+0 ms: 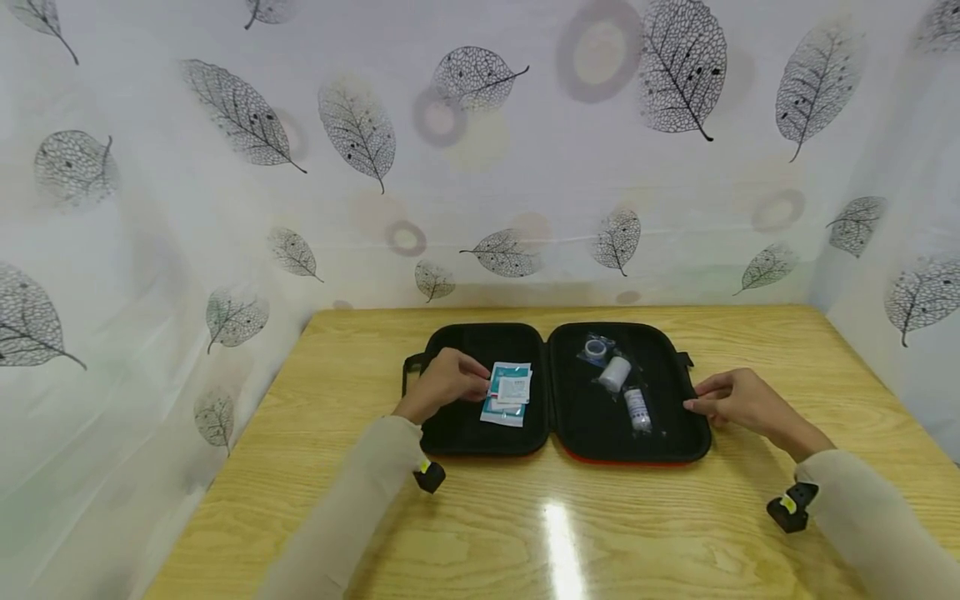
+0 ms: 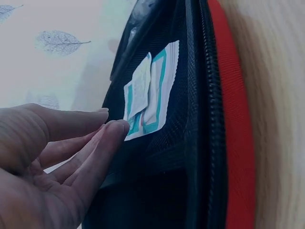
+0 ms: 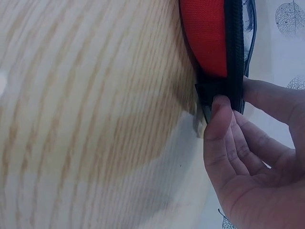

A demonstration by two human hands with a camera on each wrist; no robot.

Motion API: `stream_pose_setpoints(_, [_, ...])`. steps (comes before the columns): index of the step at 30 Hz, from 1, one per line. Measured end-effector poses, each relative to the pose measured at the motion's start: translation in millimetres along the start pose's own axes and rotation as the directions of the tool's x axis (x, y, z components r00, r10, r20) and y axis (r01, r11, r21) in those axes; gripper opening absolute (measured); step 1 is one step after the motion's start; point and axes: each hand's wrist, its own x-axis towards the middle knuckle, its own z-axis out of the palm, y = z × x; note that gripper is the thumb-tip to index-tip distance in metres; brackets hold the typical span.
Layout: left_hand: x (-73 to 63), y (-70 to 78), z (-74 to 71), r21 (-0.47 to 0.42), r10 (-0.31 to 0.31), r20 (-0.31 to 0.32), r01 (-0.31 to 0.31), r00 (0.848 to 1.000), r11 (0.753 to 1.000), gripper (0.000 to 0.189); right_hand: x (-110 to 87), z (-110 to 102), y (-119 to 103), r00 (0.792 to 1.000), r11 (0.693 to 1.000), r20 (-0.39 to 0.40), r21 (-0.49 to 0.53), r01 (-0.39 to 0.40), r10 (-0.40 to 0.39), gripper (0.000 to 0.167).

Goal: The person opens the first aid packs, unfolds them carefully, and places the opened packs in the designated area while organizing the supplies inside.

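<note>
A zippered case point(image 1: 457, 437), black inside and red outside, lies unfolded on the table with its two halves side by side. Several flat white-and-teal packets point(image 1: 510, 392) lie overlapping in its left half. My left hand point(image 1: 444, 383) is over that half, fingertips right at the packets' left edge. In the left wrist view, the thumb and fingers point(image 2: 114, 131) are nearly straight with nothing seen between them. At the far right rim, my right hand point(image 1: 742, 404) pinches the edge of the case point(image 3: 233, 52), thumb and fingers on either side of it.
Clear-wrapped items lie in the right half: a tape roll point(image 1: 596, 348), a white roll point(image 1: 615, 374) and a small labelled bottle or roll point(image 1: 637, 408). A black handle point(image 1: 411, 367) sticks out at the left. Leaf-printed cloth point(image 1: 495, 192) stands behind the wooden table point(image 1: 480, 517).
</note>
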Motion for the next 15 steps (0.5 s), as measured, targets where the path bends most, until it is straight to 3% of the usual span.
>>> stream_pose_setpoints(8, [19.3, -1.8, 9.5, 0.008, -0.029, 0.017, 0.029, 0.999, 1.000, 0.017, -2.1, 0.1, -0.5, 1.000, 1.000, 0.008, 0.010, 0.011, -0.012, 0.055])
stream_pose_setpoints(15, [26.8, -2.4, 17.8, 0.024, -0.025, 0.028, 0.025, 0.999, 0.999, 0.015, -1.9, -0.4, 0.1, 1.000, 1.000, 0.005, 0.013, 0.002, -0.003, 0.056])
